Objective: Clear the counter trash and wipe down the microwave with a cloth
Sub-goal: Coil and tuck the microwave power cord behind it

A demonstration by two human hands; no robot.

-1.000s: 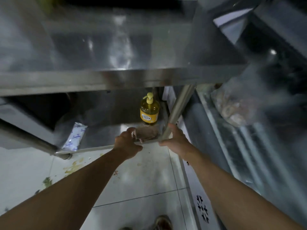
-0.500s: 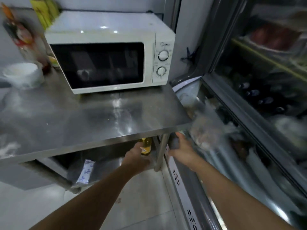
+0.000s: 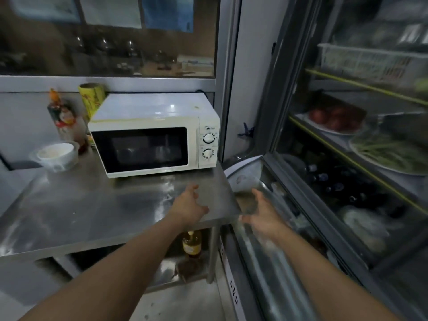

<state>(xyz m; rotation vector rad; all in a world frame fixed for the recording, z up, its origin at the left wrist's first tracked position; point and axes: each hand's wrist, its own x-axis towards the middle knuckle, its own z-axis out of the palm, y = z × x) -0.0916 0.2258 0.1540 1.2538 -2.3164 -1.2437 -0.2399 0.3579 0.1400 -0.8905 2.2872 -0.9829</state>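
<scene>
Reaching forward, the left hand (image 3: 188,208) hovers over the front right corner of the stainless steel desk (image 3: 92,212), fingers spread and holding nothing. The right hand (image 3: 261,214) hangs just past the desk's edge, beside the glass-fronted fridge (image 3: 347,181), fingers loosely spread (blurred, nothing in them). The white boxy microwave (image 3: 152,135) stands at the back of the desk, well apart from both hands. A crumpled brownish cloth (image 3: 187,268) lies on the lower shelf beneath.
</scene>
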